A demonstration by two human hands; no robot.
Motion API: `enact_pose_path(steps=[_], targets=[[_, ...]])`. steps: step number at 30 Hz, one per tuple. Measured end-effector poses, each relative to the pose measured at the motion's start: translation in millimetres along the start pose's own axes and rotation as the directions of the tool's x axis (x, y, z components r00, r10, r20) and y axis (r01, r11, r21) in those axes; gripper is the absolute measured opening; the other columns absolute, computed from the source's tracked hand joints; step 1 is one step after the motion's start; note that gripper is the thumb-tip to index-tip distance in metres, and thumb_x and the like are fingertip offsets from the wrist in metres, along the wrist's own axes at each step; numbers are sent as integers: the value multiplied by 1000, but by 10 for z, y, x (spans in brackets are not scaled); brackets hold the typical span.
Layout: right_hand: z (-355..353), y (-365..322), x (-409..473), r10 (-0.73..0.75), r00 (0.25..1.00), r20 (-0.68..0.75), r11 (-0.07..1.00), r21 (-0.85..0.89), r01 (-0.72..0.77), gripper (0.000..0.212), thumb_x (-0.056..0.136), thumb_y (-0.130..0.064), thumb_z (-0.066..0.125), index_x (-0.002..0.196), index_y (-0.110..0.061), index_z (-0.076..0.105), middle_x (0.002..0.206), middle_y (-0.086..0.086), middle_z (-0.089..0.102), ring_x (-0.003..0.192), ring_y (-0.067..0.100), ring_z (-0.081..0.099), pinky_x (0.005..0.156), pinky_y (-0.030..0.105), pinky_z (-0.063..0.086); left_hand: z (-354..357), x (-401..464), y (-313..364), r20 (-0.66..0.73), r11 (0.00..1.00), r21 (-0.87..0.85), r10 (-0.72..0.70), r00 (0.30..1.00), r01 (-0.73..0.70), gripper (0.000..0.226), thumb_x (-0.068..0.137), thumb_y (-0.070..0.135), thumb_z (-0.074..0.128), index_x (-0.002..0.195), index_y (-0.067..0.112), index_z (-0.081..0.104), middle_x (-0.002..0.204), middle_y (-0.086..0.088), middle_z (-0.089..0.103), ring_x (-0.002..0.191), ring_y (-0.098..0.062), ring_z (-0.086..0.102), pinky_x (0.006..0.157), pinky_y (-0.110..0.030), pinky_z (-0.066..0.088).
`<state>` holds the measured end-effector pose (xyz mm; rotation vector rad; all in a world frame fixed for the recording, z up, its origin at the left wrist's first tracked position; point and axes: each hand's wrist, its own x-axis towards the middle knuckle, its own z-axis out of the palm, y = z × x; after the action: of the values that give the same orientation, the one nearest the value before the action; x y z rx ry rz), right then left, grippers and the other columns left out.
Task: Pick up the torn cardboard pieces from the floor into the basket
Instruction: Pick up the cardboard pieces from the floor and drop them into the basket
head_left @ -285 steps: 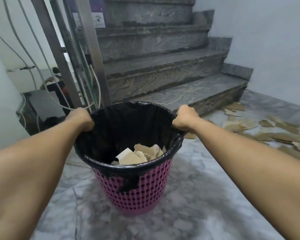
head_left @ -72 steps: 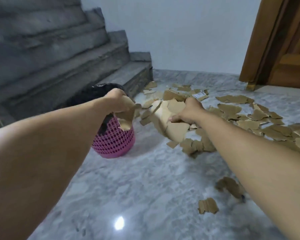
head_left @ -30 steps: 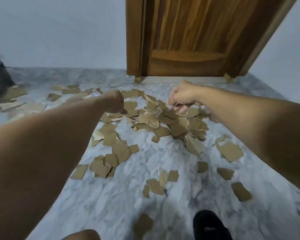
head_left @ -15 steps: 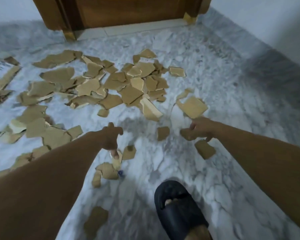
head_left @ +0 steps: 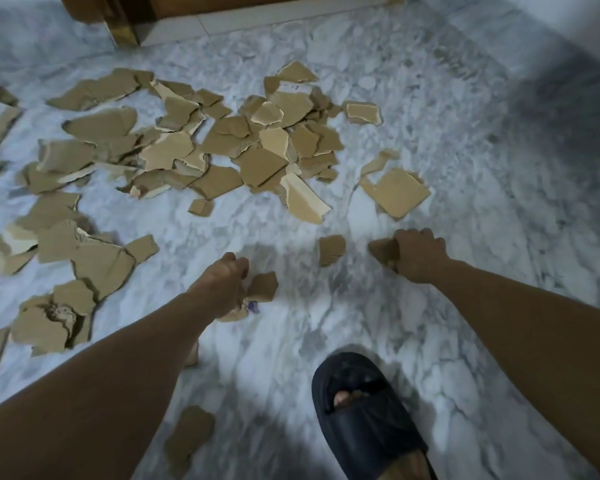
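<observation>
Marble floor (head_left: 465, 150) strewn with torn cardboard pieces (head_left: 222, 143), heaped beyond both grips | black slipper (head_left: 364, 417) seen nearer than them | right hand (head_left: 418, 254) curled around 1 scrap (head_left: 381, 252) | left hand (head_left: 224, 287) closed over small pieces (head_left: 262, 287) | basket out of view

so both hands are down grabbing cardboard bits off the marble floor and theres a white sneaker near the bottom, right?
Not quite: the head view shows a black slipper, not a white sneaker. The rest holds: the left hand and right hand are down at cardboard pieces on the marble floor.
</observation>
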<state>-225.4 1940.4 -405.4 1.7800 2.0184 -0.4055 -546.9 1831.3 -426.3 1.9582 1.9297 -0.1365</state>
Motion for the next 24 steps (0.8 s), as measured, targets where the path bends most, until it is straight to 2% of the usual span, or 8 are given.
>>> enact_pose_path(steps=[4, 8, 11, 14, 15, 18, 21, 24], targets=[[-17, -156, 121, -58, 998, 20, 997, -52, 59, 42, 95, -32, 56, 128, -12, 41, 146, 12, 28, 131, 36, 34, 102, 49, 33, -35, 24, 13, 46, 958, -228, -167, 985, 173, 31, 75, 9, 72, 102, 7, 58, 93, -9, 57, 78, -22, 50, 64, -25, 37], [-33, -180, 145, -22, 999, 41, 998, -64, 25, 51, 86, -35, 67, 123, -15, 39, 126, 14, 48, 115, 36, 49, 93, 44, 39, -37, 29, 7, 19, 908, -342, -253, 967, 244, 25, 78, -1, 59, 101, 10, 59, 103, -13, 59, 85, -26, 54, 66, -26, 40], [-183, -265, 144, -118, 991, 56, 992, -35, 120, 43, 88, -27, 64, 124, -14, 45, 119, 11, 53, 115, 34, 51, 91, 39, 38, -69, 12, -37, -27, 902, -312, -322, 946, 298, 27, 84, 10, 62, 111, 11, 60, 118, -10, 49, 111, -28, 48, 87, -35, 46], [-281, -487, 195, -243, 968, 69, 964, 128, 233, 18, 91, -23, 63, 98, -7, 61, 102, 14, 56, 105, 36, 58, 75, 39, 43, -100, -47, -98, -31, 903, -295, -335, 942, 312, 29, 88, 16, 57, 118, 16, 59, 127, -5, 44, 123, -25, 38, 97, -38, 44], [-299, -580, 194, -261, 964, 57, 954, 166, 249, 24, 89, -27, 66, 93, -4, 61, 98, 15, 58, 100, 36, 60, 74, 41, 44, -106, -77, -123, -35, 905, -299, -327, 944, 302, 31, 89, 17, 57, 120, 17, 58, 130, -3, 43, 125, -24, 36, 97, -35, 44], [-250, -867, 173, -232, 971, 64, 954, 211, 214, 34, 86, -39, 68, 99, -10, 56, 102, 11, 51, 99, 31, 54, 77, 34, 41, -102, -214, -220, -4, 921, -279, -283, 959, 271, 54, 82, 29, 68, 133, 26, 50, 143, -1, 31, 133, -22, 28, 100, -38, 43], [-125, -1024, 187, -258, 962, 93, 961, 126, 246, 29, 82, -42, 67, 99, -21, 55, 113, 12, 52, 105, 31, 47, 74, 33, 41, -56, -367, -274, 143, 979, -9, -199, 969, 203, 98, 62, 42, 84, 144, 35, 30, 150, -4, 11, 132, -28, 25, 97, -45, 45], [-57, -1054, 184, -267, 962, 60, 963, 39, 265, 36, 84, -33, 62, 116, -18, 56, 117, 12, 52, 104, 31, 46, 77, 35, 46, -5, -453, -263, 152, 976, 112, -204, 967, 188, 103, 59, 31, 88, 141, 35, 26, 143, -6, 14, 126, -29, 29, 93, -46, 47]])
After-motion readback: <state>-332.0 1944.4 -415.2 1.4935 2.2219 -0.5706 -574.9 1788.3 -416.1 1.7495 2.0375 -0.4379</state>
